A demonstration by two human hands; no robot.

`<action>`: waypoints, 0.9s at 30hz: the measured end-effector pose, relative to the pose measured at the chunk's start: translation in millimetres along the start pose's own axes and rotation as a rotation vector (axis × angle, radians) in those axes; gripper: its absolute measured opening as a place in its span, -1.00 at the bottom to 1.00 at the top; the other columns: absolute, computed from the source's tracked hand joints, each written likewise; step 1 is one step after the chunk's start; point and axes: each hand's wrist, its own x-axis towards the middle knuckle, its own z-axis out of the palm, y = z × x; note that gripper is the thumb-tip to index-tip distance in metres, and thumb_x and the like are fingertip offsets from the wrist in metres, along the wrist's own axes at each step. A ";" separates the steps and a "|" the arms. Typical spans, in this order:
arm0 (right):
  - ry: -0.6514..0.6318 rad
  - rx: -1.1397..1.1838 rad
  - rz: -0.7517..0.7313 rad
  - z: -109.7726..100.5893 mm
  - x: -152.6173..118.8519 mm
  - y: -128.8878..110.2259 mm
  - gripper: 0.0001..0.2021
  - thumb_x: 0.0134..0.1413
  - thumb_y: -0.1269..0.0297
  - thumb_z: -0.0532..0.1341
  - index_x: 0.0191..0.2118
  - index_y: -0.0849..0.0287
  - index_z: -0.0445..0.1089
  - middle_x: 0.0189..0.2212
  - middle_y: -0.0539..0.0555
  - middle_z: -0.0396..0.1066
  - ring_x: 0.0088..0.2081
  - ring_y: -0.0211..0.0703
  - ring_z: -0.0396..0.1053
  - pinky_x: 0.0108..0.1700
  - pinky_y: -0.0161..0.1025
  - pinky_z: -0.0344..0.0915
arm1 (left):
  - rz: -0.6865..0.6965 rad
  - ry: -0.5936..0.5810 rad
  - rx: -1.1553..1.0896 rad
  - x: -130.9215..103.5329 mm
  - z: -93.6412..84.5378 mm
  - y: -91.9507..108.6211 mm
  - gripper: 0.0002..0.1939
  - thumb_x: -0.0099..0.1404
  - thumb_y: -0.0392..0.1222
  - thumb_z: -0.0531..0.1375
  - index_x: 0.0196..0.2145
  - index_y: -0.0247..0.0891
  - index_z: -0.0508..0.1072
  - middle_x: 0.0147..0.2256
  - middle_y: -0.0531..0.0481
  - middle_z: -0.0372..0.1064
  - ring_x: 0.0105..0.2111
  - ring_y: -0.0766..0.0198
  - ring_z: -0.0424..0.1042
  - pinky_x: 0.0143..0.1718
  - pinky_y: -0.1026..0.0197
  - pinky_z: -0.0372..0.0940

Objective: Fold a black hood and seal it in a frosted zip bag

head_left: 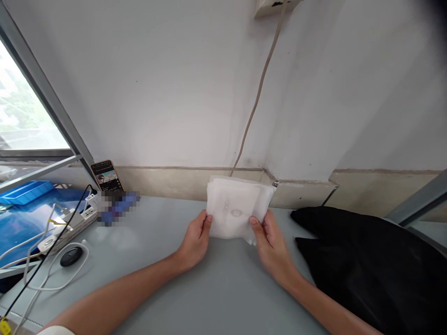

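Note:
A stack of thin white translucent bags (233, 204) with grey print and a round logo is held up above the grey table. My left hand (194, 239) grips the stack at its left edge, thumb in front. On the lower right edge, my right hand (270, 244) pinches it with the thumb on the front face and the fingers behind. Several layers show at the upper right and lower right, slightly out of line. Whatever lies behind the stack is hidden.
Black cloth (366, 260) lies at the right. To the left are a phone (107, 177) leaning upright, a power strip (70, 228) with cables, a black oval object (71, 256) and a blue tray (26, 191). A cable (260, 88) runs down the wall behind.

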 end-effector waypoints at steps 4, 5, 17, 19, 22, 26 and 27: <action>-0.028 0.066 0.004 1.6 2.1 -4.0 -0.61 0.42 -0.19 0.10 0.07 -0.03 0.34 0.09 0.14 0.49 0.13 0.14 0.42 0.05 -0.01 0.41 | 0.008 0.005 -0.010 2.5 0.4 -0.9 -0.50 0.62 0.21 -0.02 -0.01 -0.24 0.51 -0.16 -0.10 0.54 -0.11 0.02 0.45 0.06 0.03 0.33; -0.033 0.081 0.005 1.8 2.5 -4.3 -0.60 0.41 -0.20 0.11 0.08 -0.02 0.34 0.10 0.14 0.49 0.15 0.15 0.41 0.08 0.00 0.41 | 0.006 -0.002 -0.005 2.7 0.3 -0.8 -0.49 0.63 0.20 -0.03 0.00 -0.25 0.51 -0.14 -0.11 0.54 -0.12 0.03 0.45 0.05 0.03 0.34; -0.092 0.102 0.024 4.8 0.0 3.8 -0.60 0.44 -0.15 0.11 0.17 -0.03 0.32 0.22 0.11 0.45 0.26 0.11 0.37 0.20 -0.01 0.38 | 0.003 -0.036 0.002 -3.1 2.7 -12.7 -0.70 0.56 -0.20 0.05 0.17 -0.21 0.35 0.21 -0.19 0.39 0.11 0.04 0.41 0.32 -0.07 0.20; -0.106 0.105 0.019 5.5 -0.5 5.4 -0.61 0.44 -0.13 0.12 0.16 -0.02 0.31 0.25 0.12 0.43 0.31 0.11 0.32 0.21 -0.02 0.37 | 0.005 -0.015 -0.020 -2.7 3.6 -12.7 -0.71 0.53 -0.24 0.05 0.14 -0.22 0.37 0.19 -0.19 0.40 0.11 0.04 0.41 0.32 -0.07 0.19; -0.128 0.112 0.014 6.9 -0.8 10.4 -0.61 0.44 -0.12 0.14 0.17 -0.01 0.29 0.27 0.15 0.41 0.36 0.11 0.26 0.26 -0.01 0.34 | 0.012 0.031 -0.071 -2.1 4.5 -8.6 -0.66 0.44 -0.32 0.08 0.14 -0.22 0.34 0.18 -0.19 0.40 0.12 0.04 0.41 0.31 -0.07 0.21; -0.145 0.096 0.012 9.1 -0.3 18.5 -0.52 0.41 -0.15 0.15 0.24 0.03 0.26 0.23 0.21 0.44 0.32 0.12 0.32 0.28 0.05 0.34 | 0.003 0.036 -0.112 -2.5 5.4 -3.0 -0.61 0.39 -0.38 0.08 0.15 -0.21 0.30 0.20 -0.19 0.37 0.20 0.04 0.36 0.31 -0.04 0.21; -0.154 0.083 0.010 9.5 -0.1 20.0 -0.51 0.41 -0.15 0.15 0.25 0.03 0.25 0.22 0.21 0.45 0.30 0.12 0.34 0.29 0.06 0.34 | -0.005 0.040 -0.118 -2.7 5.7 -2.6 -0.62 0.39 -0.39 0.07 0.13 -0.21 0.30 0.20 -0.19 0.37 0.21 0.04 0.35 0.31 -0.04 0.21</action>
